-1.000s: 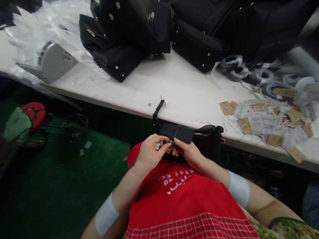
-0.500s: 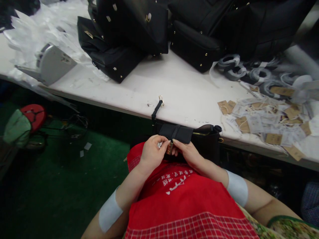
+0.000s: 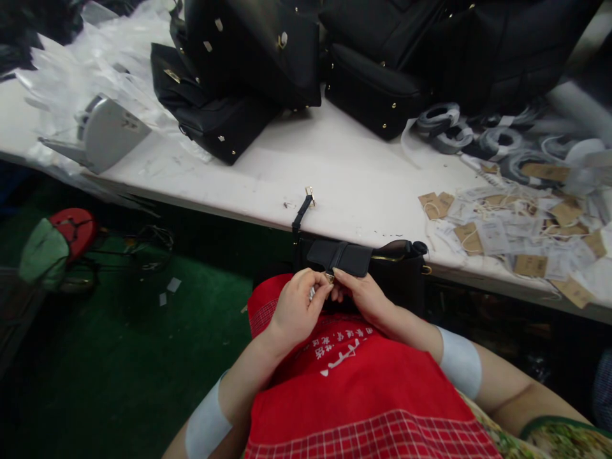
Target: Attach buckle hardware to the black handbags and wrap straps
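A black handbag (image 3: 401,280) leans at the table's front edge, in front of my red apron (image 3: 382,376). Its short flap (image 3: 351,258) points toward me, with a small gold clasp (image 3: 329,277) at the tip. My left hand (image 3: 297,306) is closed, thumb and forefinger pinching at the clasp; a bit of something white shows inside its curled fingers. My right hand (image 3: 366,298) grips the flap by the clasp, thumb on top and fingers beneath. A black strap with a gold buckle (image 3: 310,194) reaches from the bag onto the tabletop.
Several black bags (image 3: 248,57) are piled along the back of the white table (image 3: 268,178). A grey tape dispenser (image 3: 115,134) stands at left before white wrapping (image 3: 115,57). Paper tags (image 3: 530,264) and coiled straps (image 3: 500,141) lie at right. A red stool (image 3: 74,231) is on the floor.
The gold clasp, seen broadly before, now shows only as a small part between my fingers. My left fingers have shifted slightly at it. The view has moved a little.
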A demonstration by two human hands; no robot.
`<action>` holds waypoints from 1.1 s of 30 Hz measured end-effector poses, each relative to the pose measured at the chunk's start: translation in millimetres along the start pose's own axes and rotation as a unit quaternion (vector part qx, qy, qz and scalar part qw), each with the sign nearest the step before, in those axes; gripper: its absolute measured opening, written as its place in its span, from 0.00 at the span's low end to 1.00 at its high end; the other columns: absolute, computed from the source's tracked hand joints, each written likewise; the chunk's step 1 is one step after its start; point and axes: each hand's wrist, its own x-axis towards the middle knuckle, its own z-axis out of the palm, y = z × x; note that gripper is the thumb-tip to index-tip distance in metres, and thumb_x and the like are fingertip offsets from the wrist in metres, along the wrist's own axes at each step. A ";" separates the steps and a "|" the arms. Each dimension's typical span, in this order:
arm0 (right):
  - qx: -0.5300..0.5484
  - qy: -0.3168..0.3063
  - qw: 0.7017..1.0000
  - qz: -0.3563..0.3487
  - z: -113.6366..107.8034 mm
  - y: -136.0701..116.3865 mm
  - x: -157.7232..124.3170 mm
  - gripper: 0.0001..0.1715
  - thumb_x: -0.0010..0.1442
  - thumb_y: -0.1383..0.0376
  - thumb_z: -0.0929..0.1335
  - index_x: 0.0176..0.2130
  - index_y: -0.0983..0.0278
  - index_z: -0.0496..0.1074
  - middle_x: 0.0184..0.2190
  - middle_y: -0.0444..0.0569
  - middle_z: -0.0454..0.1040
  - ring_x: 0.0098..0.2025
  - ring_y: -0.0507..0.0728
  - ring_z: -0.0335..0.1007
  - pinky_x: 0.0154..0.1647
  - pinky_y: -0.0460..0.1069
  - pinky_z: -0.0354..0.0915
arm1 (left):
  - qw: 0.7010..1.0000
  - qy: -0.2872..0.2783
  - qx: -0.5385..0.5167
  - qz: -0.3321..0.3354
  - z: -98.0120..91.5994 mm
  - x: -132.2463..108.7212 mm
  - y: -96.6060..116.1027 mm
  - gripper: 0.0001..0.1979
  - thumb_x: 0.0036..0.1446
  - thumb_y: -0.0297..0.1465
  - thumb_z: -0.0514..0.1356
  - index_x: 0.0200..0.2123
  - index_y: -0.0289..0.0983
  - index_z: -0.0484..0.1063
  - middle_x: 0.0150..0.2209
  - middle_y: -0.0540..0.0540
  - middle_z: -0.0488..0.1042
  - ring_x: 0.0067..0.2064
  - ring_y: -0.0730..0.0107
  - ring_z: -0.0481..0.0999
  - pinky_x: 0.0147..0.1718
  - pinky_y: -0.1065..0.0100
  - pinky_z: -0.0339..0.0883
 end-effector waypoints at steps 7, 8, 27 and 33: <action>0.004 -0.003 1.000 0.002 -2.3 7.1 2.9 0.26 0.54 0.46 0.70 0.22 0.66 0.73 0.16 0.47 0.71 0.18 0.51 0.64 0.21 0.47 0.61 | 0.995 0.076 0.064 0.001 0.4 1.7 5.5 0.07 0.64 0.28 0.52 0.31 0.38 0.64 0.32 0.46 0.71 0.35 0.64 0.71 0.37 0.64 0.64; 0.004 -0.002 1.000 0.002 -2.4 7.7 3.1 0.26 0.54 0.47 0.70 0.22 0.66 0.73 0.16 0.47 0.71 0.18 0.51 0.64 0.22 0.47 0.61 | 0.994 0.083 0.071 -0.006 1.9 1.6 6.0 0.07 0.64 0.28 0.52 0.32 0.38 0.64 0.32 0.46 0.71 0.35 0.64 0.72 0.36 0.65 0.64; 0.002 0.003 1.000 0.005 -4.1 9.6 3.2 0.27 0.53 0.45 0.71 0.22 0.66 0.73 0.16 0.46 0.71 0.18 0.50 0.63 0.21 0.46 0.61 | 0.946 0.053 -0.240 -0.212 5.7 8.3 8.0 0.10 0.61 0.37 0.55 0.30 0.38 0.64 0.23 0.54 0.70 0.17 0.77 0.66 0.18 0.74 0.61; 0.008 -0.007 1.000 0.016 -3.5 7.6 4.4 0.29 0.50 0.42 0.71 0.22 0.66 0.73 0.15 0.45 0.71 0.18 0.51 0.64 0.21 0.46 0.61 | 0.934 0.044 -0.266 -0.234 4.2 8.9 4.7 0.12 0.59 0.40 0.57 0.32 0.37 0.63 0.26 0.51 0.74 0.19 0.75 0.71 0.18 0.75 0.66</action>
